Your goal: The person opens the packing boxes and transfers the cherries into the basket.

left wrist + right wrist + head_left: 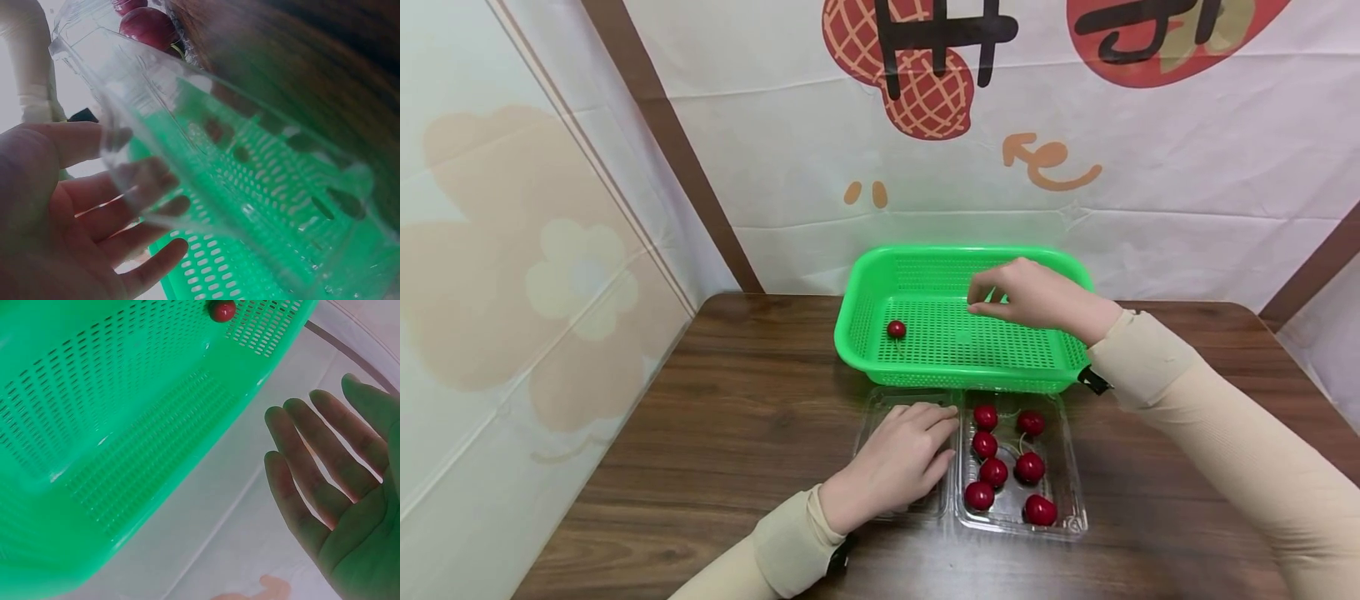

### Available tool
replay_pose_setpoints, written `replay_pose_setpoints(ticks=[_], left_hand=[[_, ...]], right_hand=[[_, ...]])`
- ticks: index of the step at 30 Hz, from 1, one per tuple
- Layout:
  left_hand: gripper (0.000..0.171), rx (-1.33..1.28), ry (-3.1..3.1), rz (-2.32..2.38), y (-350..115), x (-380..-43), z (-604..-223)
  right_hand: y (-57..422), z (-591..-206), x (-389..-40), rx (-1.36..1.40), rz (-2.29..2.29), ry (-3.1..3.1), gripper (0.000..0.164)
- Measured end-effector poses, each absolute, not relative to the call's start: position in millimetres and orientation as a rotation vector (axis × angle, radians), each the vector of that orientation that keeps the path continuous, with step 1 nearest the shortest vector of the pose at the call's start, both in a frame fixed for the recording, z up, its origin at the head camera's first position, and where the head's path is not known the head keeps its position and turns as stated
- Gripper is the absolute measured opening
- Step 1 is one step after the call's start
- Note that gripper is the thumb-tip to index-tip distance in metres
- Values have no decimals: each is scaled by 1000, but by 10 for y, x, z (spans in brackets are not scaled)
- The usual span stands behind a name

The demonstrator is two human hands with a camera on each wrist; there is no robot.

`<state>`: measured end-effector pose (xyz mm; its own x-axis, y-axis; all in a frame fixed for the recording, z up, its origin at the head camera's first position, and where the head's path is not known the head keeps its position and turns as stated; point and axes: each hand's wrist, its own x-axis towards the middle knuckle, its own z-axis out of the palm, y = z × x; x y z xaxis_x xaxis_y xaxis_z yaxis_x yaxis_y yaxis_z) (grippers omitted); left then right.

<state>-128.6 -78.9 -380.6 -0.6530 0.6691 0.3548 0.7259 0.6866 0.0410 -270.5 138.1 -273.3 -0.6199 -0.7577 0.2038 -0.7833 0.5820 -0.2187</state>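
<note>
My right hand [1037,296] hovers over the green basket [962,333], its fingers loosely bent and nothing between them. In the right wrist view the fingers [325,444] spread beside the basket's rim. One dark red cherry [896,329] with a stem lies on the basket's left side. My left hand [898,458] rests over the empty left half of a clear plastic box [880,417], fingers relaxed. In the left wrist view these fingers overlap the clear plastic wall [250,206]. The box's right half [1070,500] holds several cherries [1030,468] in two rough rows.
The box lies against the basket's near side on a dark wooden table [737,450]. Behind the basket hangs a white printed cloth [775,150], and another pale flowered cloth [475,333] runs along the left.
</note>
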Motion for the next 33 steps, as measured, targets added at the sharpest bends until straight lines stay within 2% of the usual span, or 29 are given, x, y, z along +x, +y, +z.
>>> replay_pose_setpoints(ticks=[15, 33], left_hand=[[35, -1091, -2610, -260, -800, -1285, -3792], [35, -1107, -2591, -247, -793, -1299, -3792]], right_hand=[[1579, -2693, -2395, 1324, 374, -2654, 13], [1709, -2869, -2032, 1340, 369, -2548, 11]])
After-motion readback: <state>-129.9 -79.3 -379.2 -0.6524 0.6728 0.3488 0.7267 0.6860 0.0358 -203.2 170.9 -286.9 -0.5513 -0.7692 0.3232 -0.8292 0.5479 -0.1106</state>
